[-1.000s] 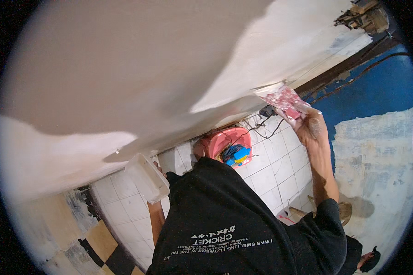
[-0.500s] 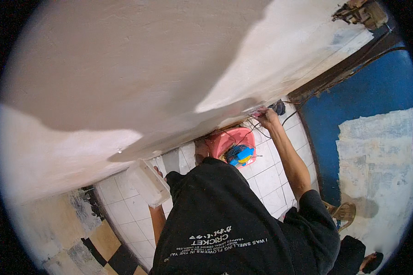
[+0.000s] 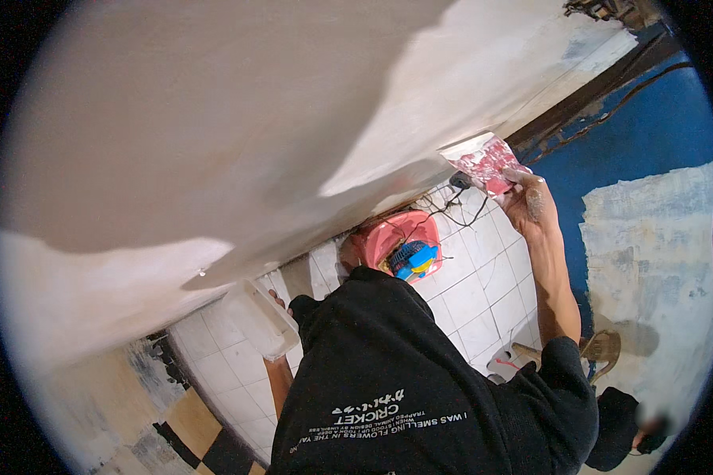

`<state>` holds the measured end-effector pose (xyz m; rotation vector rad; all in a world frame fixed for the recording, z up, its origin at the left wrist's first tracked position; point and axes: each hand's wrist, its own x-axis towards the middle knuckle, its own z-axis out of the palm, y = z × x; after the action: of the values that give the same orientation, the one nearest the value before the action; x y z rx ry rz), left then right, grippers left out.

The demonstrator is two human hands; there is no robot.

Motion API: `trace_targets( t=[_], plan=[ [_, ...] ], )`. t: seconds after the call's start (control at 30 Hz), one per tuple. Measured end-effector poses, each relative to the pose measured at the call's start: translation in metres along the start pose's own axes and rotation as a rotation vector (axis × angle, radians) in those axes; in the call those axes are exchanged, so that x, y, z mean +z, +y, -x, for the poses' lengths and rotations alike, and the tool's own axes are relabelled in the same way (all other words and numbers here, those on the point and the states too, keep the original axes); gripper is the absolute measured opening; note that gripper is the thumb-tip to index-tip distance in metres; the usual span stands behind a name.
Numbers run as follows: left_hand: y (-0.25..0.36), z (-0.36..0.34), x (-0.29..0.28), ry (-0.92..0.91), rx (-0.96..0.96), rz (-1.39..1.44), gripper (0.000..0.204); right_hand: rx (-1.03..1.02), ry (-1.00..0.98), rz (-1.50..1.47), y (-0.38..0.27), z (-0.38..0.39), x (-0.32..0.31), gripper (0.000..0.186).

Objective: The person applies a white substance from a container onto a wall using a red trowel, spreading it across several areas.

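Observation:
My right hand (image 3: 528,202) is closed round a red putty knife (image 3: 483,162) smeared with white filler. Its wide blade edge lies at or very near the pale plastered wall (image 3: 277,119); contact cannot be told for sure. Down at my left, my left hand (image 3: 277,299) holds a whitish, see-through plastic tray (image 3: 268,326) close to the wall's foot. Only some of that hand's fingers show past the tray's side; my dark shirt and the tray hide the rest.
Below, a pink basin (image 3: 370,244) with a blue and yellow object (image 3: 417,263) stands on white floor tiles (image 3: 483,301). Dark cables (image 3: 451,207) trail beside it. A partly whitened blue wall (image 3: 558,214) rises at right, near a chair (image 3: 602,352) and another person (image 3: 614,427).
My right hand and the putty knife have come up and to the right from the wall's lower edge, so the tool's face now shows. The left hand and tray stay nearly in place.

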<state>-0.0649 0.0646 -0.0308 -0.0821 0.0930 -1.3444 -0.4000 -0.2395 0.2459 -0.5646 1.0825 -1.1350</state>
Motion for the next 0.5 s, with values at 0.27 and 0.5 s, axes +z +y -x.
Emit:
trace_targets(
  t=[0.27, 0.5],
  plan=[
    [0.019, 0.006, -0.016, -0.052, -0.025, -0.023, 0.061, -0.297, 0.208, -0.003, 0.058, -0.046, -0.023, 0.014],
    [0.016, 0.01, -0.018, 0.031, 0.012, -0.017, 0.063, -1.113, 0.41, 0.78, 0.111, -0.052, 0.005, 0.009]
  ],
)
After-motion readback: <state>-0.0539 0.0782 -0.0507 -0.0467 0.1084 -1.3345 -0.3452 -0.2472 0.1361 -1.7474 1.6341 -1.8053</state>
